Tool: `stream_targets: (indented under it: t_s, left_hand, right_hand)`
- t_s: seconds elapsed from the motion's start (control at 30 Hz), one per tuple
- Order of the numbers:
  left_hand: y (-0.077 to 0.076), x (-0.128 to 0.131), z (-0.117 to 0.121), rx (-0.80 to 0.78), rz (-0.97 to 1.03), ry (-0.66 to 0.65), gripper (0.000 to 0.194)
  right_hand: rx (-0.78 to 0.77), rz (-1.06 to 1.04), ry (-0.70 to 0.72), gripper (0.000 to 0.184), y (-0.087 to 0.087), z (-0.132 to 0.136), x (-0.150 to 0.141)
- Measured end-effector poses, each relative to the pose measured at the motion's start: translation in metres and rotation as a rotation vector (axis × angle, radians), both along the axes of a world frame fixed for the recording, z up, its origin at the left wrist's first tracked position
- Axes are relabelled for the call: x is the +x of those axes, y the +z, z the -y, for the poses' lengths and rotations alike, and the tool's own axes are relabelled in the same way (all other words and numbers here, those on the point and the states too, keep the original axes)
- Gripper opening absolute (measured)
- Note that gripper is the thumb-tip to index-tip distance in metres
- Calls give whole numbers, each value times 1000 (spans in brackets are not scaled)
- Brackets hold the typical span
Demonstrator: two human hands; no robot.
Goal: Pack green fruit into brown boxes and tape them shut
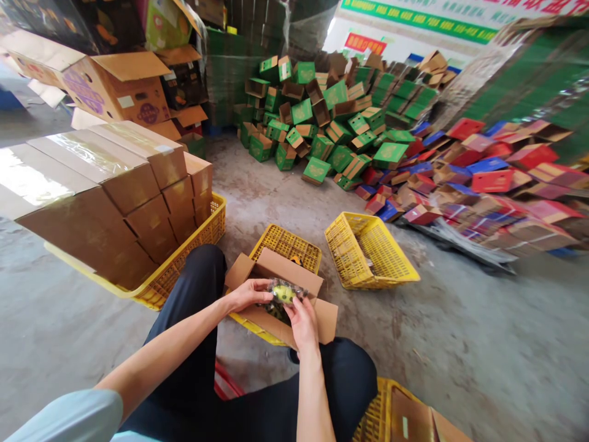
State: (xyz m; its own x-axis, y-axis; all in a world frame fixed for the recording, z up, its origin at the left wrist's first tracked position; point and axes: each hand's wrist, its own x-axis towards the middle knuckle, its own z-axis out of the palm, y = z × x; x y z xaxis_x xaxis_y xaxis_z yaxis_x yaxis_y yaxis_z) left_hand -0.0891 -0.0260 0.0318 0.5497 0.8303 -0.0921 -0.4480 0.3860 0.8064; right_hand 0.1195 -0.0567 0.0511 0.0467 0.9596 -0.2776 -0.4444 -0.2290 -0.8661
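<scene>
Between both hands is a small yellow-green item with dark spots in clear plastic wrap [283, 293]; its kind cannot be made out. My left hand [251, 294] grips its left end with closed fingers. On its lower right side, my right hand [302, 316] pinches it. Directly below is an open cardboard box [291, 266] with its flaps spread outward. Dark contents show inside, partly hidden by the hands. The box rests on a yellow plastic crate [271, 236] between my knees.
On the left, a large yellow crate [218, 224] holds stacked taped cartons [151, 224]. An upright yellow basket [352, 261] stands ahead right, another crate [375, 411] by my right knee. Heaps of green boxes [317, 169] and red-blue boxes [492, 181] lie farther back.
</scene>
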Motion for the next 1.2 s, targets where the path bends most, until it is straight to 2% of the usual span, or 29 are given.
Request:
stream_targets:
  t_s: [0.23, 0.4, 0.63, 0.77, 0.87, 0.93, 1.0, 1.07, 1.2]
  left_hand:
    - [-3, -1, 1, 6, -90, 47, 53]
    - [-3, -1, -1, -1, -130, 66, 57]
    - [-1, -1, 0, 27, -169, 120, 58]
    - [0, -3, -3, 75, -200, 211, 53]
    - [-1, -4, -5, 113, -239, 269, 55]
    - [-2, -2, -3, 178, -280, 263, 52]
    - [-6, 0, 0, 260, -311, 221, 46]
    - [-9, 3, 4, 288, -290, 162, 56]
    - [-15, 4, 7, 73, -136, 25, 112]
  right_hand:
    - [13, -5, 26, 31, -1, 2, -3]
    - [1, -10, 32, 31, 3, 2, -4]
    - [-6, 1, 45, 40, 2, 3, -4]
    - [-100, 5, -10, 48, -3, 1, 1]
    - [-211, -41, 35, 57, -4, 1, 2]
    - [-230, -83, 101, 63, -5, 2, 0]
    - [-213, -93, 119, 60, -4, 3, -2]
    - [-177, -63, 80, 51, -4, 3, -2]
    - [-103, -9, 6, 44, -2, 3, 0]
